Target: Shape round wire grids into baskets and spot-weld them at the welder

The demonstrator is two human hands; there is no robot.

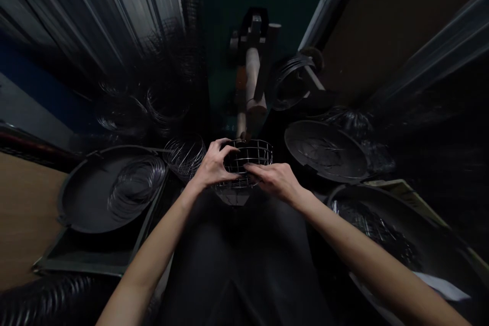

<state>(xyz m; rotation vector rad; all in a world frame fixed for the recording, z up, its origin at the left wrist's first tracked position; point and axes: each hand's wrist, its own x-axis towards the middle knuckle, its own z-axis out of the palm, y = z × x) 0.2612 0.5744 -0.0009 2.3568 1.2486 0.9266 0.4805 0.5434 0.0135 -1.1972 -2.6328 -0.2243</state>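
A round wire basket (263, 148) of thin metal rods is between my hands, in front of the spot-welder-like machine (252, 76). My left hand (216, 164) curls round the basket's left side, thumb and fingers on its wires. On the basket's near right side my right hand (273, 179) presses with its fingers together, index finger pointing left over the wires. Whether the right fingers pinch a small wire cannot be made out. The lower part of the basket is dark and partly hidden by the hands.
At left, a round tray (87, 188) bears coiled wire rings (135, 188); more rings (185, 155) lie beside it. On the right are a dark tray (324, 150) with thin wire pieces and a larger tray (431, 234) with metal pieces. A wire coil (292, 79) hangs beside the machine.
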